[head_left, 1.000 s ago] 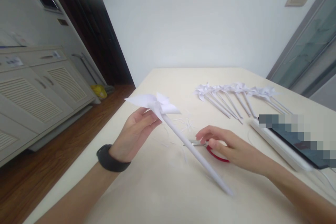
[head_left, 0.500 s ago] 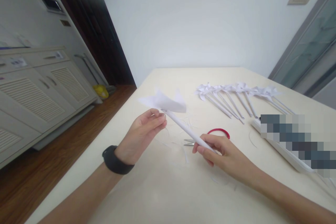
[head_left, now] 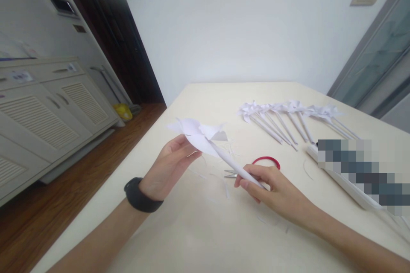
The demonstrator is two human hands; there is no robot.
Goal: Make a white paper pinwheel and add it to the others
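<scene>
A white paper pinwheel (head_left: 195, 136) on a rolled paper stick (head_left: 231, 162) is held up over the table, tilted with its head to the left. My right hand (head_left: 265, 185) is closed around the lower part of the stick. My left hand (head_left: 174, 160), with a black band on the wrist, is just under the blades, its fingers stretched out. A blade covers some of its fingertips; whether they touch the paper I cannot tell. Behind the right hand lie scissors with a red handle (head_left: 267, 158), partly hidden by the hand and stick.
Several finished-looking paper pinwheels (head_left: 290, 108) lie in a row at the back right of the cream table (head_left: 179, 230). A white, partly pixelated object (head_left: 341, 181) lies at the right. Thin paper strips (head_left: 227, 188) are scattered near the scissors.
The pinwheel's blades have turned and now face more toward me, one blade hanging down in front of my left fingertips. Both hands have stayed nearly in place.
</scene>
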